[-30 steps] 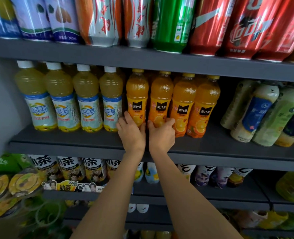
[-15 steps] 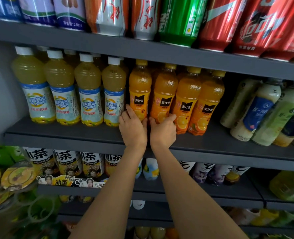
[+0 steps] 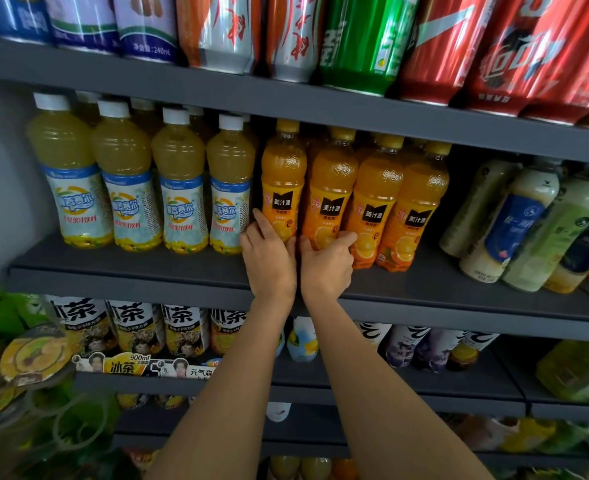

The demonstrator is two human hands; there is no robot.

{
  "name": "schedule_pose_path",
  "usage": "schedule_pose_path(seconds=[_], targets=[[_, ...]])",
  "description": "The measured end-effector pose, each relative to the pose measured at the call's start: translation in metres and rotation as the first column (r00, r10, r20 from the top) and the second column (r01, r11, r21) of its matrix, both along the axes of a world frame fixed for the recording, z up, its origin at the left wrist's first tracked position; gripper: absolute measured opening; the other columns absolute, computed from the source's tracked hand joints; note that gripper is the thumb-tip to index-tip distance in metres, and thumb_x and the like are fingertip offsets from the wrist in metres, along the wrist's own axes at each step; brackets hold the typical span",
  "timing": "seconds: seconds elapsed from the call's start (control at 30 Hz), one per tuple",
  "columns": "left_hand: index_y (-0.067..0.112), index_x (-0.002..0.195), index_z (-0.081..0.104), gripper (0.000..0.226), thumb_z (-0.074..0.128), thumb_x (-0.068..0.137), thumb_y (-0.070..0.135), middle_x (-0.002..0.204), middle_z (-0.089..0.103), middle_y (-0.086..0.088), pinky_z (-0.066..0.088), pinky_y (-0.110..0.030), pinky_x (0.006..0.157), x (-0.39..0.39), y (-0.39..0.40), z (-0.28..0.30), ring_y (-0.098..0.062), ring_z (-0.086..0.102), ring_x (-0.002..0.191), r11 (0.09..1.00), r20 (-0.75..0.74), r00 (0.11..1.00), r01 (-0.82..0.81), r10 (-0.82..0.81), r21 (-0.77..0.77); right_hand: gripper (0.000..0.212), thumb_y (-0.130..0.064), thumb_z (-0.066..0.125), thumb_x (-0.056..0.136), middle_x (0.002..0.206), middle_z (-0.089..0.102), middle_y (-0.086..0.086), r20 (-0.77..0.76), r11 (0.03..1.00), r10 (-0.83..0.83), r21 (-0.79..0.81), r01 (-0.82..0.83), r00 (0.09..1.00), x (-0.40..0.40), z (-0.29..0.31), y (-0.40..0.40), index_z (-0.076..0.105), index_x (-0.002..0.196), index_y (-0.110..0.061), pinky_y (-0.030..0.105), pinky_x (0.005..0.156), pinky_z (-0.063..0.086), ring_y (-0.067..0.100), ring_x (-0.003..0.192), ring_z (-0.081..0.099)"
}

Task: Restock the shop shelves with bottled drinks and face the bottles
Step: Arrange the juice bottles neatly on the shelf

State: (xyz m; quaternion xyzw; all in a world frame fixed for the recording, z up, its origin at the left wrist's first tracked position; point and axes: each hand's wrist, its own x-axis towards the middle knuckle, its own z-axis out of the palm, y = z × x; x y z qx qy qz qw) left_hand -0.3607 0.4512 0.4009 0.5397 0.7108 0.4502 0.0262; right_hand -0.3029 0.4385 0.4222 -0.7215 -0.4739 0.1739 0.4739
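Note:
Several orange juice bottles with yellow caps stand in a row on the middle grey shelf. My left hand grips the base of the leftmost orange bottle, thumb up its left side. My right hand grips the base of the second orange bottle, fingers curled round its right side. Both hands sit side by side, touching. Two more orange bottles stand to the right, labels facing out.
Pale yellow bottles with white caps stand left of the orange row. Tilted milky bottles lean at the right. Cans line the shelf above. Tea bottles and more drinks fill the lower shelves.
The view has tilted a little, so the shelves sit lower and closer in frame. Both hands stay on the bases of the same two orange bottles.

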Motion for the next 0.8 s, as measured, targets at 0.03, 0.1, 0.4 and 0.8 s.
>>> schedule_pose_path(seconds=[0.03,0.1,0.4,0.8], targets=[[0.0,0.147,0.007,0.075,0.051,0.093,0.031,0.138,0.036,-0.021,0.027,-0.037,0.105,0.0,-0.001,0.0,-0.033,0.03,0.128,1.0,-0.003,1.0,0.002,-0.002,-0.008,0.051,-0.035,0.062,0.087,0.113,0.061,0.015,0.011,1.0,0.003,-0.008,-0.003,1.0,0.0,0.0,0.0,0.034,0.12,-0.008,0.038,0.079,0.046,0.034,0.103,0.059],[0.002,0.147,0.007,0.075,0.052,0.093,0.028,0.139,0.034,-0.02,0.027,-0.037,0.106,0.0,-0.003,0.0,-0.032,0.029,0.129,1.0,-0.004,1.0,0.012,-0.012,-0.015,0.051,-0.034,0.062,0.087,0.113,0.06,0.015,0.031,1.0,0.023,-0.022,-0.022,0.999,0.002,0.001,0.0,0.034,0.121,-0.008,0.039,0.078,0.046,0.035,0.103,0.059],[0.005,0.135,0.041,0.057,0.06,0.081,0.003,0.131,0.044,-0.02,0.037,-0.042,0.099,0.01,-0.039,-0.002,-0.035,0.041,0.121,0.99,-0.081,0.994,0.081,-0.072,0.114,0.047,-0.034,0.061,0.087,0.119,0.056,0.012,0.176,0.995,-0.048,0.092,0.032,0.983,0.078,0.007,-0.021,0.042,0.121,-0.008,0.041,0.079,0.045,0.033,0.111,0.053],[0.026,0.14,0.036,0.054,0.051,0.089,0.015,0.143,0.029,-0.01,0.025,-0.038,0.106,0.038,-0.041,-0.007,-0.026,0.028,0.132,0.969,-0.283,0.93,0.199,-0.233,-0.143,0.053,-0.038,0.061,0.087,0.136,0.037,0.015,0.331,0.996,0.01,-0.086,0.02,0.944,0.084,-0.009,-0.007,0.041,0.128,-0.01,0.045,0.1,0.033,0.034,0.126,0.037]])
